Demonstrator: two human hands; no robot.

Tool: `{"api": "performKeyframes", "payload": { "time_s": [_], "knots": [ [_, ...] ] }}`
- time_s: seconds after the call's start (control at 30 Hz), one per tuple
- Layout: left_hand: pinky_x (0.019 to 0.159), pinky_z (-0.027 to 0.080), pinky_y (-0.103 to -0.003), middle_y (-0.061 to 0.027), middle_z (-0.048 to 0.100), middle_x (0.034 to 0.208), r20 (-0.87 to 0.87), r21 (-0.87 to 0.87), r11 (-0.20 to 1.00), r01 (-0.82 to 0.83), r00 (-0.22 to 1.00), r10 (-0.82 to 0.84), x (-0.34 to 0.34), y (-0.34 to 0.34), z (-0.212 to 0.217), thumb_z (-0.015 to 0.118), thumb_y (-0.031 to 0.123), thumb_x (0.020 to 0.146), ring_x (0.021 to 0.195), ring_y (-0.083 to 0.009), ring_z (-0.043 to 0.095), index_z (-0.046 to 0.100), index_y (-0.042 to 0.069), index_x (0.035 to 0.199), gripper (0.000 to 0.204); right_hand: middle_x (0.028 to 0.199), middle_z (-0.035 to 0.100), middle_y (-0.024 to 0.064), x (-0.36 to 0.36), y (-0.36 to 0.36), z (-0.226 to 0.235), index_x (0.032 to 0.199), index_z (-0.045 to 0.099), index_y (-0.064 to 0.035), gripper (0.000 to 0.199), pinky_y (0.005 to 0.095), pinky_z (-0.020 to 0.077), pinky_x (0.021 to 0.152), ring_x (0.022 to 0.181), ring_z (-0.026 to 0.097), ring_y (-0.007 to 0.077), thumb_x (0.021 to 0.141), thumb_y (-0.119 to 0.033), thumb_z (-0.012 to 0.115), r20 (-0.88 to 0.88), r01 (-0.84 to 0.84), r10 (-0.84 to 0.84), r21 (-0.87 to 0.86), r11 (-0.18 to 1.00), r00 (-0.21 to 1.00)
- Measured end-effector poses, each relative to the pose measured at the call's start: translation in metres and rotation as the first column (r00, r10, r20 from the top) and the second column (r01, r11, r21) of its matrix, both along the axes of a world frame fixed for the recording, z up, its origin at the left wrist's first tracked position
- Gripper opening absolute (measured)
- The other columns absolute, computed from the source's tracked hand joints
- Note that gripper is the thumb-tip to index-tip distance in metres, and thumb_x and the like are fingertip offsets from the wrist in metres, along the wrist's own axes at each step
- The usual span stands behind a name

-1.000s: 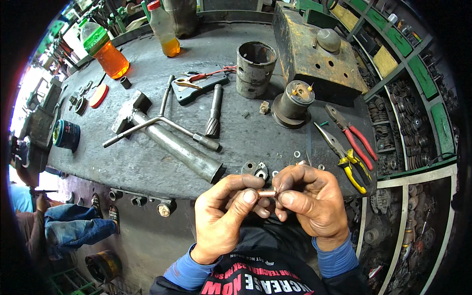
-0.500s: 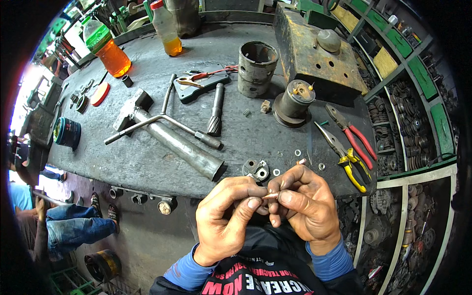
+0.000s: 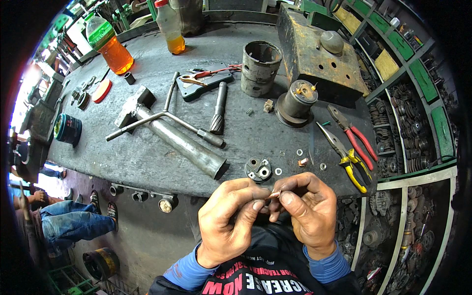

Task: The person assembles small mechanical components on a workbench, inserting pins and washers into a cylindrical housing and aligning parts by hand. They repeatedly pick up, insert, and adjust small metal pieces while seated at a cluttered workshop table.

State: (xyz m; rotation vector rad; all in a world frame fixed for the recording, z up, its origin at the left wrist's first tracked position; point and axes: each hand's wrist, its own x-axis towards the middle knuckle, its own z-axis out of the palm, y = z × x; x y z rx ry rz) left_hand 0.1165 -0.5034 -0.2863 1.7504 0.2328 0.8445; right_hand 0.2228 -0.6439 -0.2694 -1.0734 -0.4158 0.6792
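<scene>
Just beyond the bench's near edge, I pinch a small copper-coloured piece between both hands. My left hand holds one end with thumb and forefinger, and my right hand grips the other. Fingertips cover much of the piece, so its exact kind is hidden. Closest on the bench lies a round metal end plate with holes. Beside it are a small white washer, a short copper-coloured part and another washer.
Yellow-handled pliers and red-handled pliers lie at right. Behind stand a flanged cylinder and a hollow metal cylinder. A hammer lies under a three-armed wrench. Bottles stand far left; a person's legs show below.
My hands stay pinched on the piece, with the fingers slightly shifted. My right fingers have drawn back a little, showing more of the short copper-coloured part. The view has shifted slightly.
</scene>
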Motion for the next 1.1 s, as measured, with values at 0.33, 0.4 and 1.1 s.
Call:
{"api": "performKeyframes", "payload": {
  "time_s": [0.33,0.4,1.1],
  "knots": [
    [0.080,0.059,-0.034,-0.0170,0.073,0.102,0.009,0.151,0.988,-0.020,1.000,0.019,-0.002,-0.001,0.005,0.077,-0.010,0.084,0.091,-0.0279,0.074,0.075,-0.002,0.111,0.027,0.099,0.073,0.0132,0.006,-0.006,0.000,0.114,0.066,0.0037,0.017,0.0315,0.0636,0.065,0.082,0.073,0.0185,0.100,-0.005,0.071,-0.212,-0.075,0.071,-0.013,0.997,0.975],
    [0.081,0.059,-0.034,-0.0172,0.073,0.103,0.008,0.173,0.985,-0.020,1.000,0.019,-0.002,0.000,0.005,0.077,-0.009,0.085,0.091,-0.0274,0.074,0.075,-0.003,0.112,0.028,0.099,0.073,0.0132,0.006,-0.007,-0.001,0.114,0.066,0.0035,0.017,0.0313,0.0635,0.065,0.082,0.073,0.0186,0.100,-0.006,0.072,-0.195,-0.077,0.071,-0.022,0.997,0.978],
    [0.086,0.061,-0.029,-0.0158,0.076,0.107,0.099,-0.710,0.639,0.296,0.941,-0.325,-0.008,0.003,-0.002,0.074,-0.003,0.097,0.096,-0.0182,0.074,0.064,-0.009,0.130,0.035,0.112,0.070,0.0149,0.002,-0.016,0.009,0.117,0.067,0.0091,0.029,0.0304,0.0623,0.087,0.102,0.075,0.0213,0.090,0.010,0.076,0.329,-0.011,0.067,-0.170,0.985,0.942]
  ]
}}
